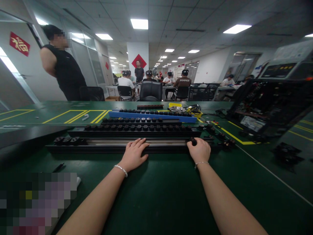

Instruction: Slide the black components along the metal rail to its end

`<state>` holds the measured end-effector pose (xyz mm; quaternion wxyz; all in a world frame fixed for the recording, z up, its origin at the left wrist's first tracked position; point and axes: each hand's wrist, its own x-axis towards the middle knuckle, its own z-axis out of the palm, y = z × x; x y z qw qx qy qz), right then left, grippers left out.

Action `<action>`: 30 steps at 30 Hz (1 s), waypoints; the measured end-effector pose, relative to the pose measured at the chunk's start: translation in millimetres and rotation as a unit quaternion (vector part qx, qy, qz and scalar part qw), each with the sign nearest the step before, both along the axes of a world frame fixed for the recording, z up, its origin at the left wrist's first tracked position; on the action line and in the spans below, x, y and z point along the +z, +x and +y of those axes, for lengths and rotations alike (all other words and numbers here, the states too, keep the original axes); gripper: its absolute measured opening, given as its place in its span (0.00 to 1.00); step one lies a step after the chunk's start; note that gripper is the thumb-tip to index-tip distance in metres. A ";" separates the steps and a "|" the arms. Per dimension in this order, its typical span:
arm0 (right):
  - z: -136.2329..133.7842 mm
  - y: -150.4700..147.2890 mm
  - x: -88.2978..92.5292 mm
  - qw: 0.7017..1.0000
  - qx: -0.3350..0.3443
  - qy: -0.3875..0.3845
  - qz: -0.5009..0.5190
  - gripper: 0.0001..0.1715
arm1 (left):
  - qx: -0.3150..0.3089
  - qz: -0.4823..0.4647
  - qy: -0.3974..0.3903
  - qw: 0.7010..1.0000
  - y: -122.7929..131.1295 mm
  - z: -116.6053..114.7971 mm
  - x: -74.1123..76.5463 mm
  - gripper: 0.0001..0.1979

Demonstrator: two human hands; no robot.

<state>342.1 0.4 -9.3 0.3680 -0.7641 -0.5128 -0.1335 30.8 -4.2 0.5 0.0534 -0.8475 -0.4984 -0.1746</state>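
A long black rail (161, 149) lies crosswise on the green table in front of me, a pale metal strip running along its channel. My left hand (134, 153) rests on the rail's middle, fingers stretched over it. Toward the right end, my right hand (200, 150) has its fingers closed round a small black part (193, 141), mostly hidden by the hand. Several black knob-like parts (67, 140) sit in the rail's left end. Just behind stands a second black rail (137, 133) carrying a row of similar round parts.
Farther back are a blue rail (151, 116) and a yellow tray (198, 114). Loose black parts (226, 143) lie right of the rails. An opened black machine casing (259, 107) stands at right. A standing person (65, 68) is at left; several people sit beyond.
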 end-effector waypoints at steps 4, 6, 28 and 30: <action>-0.2 0.5 0.1 1.000 -0.003 0.005 0.002 0.18 | 0.002 0.003 -0.004 1.000 0.7 -0.8 1.8 0.23; -0.3 2.6 -0.1 1.000 -0.007 0.006 0.000 0.18 | 0.002 0.003 -0.004 1.000 0.8 -0.8 2.0 0.23; -1.3 24.1 -1.0 0.997 -0.063 0.016 0.030 0.22 | 0.001 -0.004 -0.001 1.000 0.5 0.6 -0.1 0.22; -1.0 25.3 -2.4 0.997 -0.063 0.022 0.032 0.23 | 0.000 -0.005 -0.001 1.000 0.3 0.7 -0.2 0.22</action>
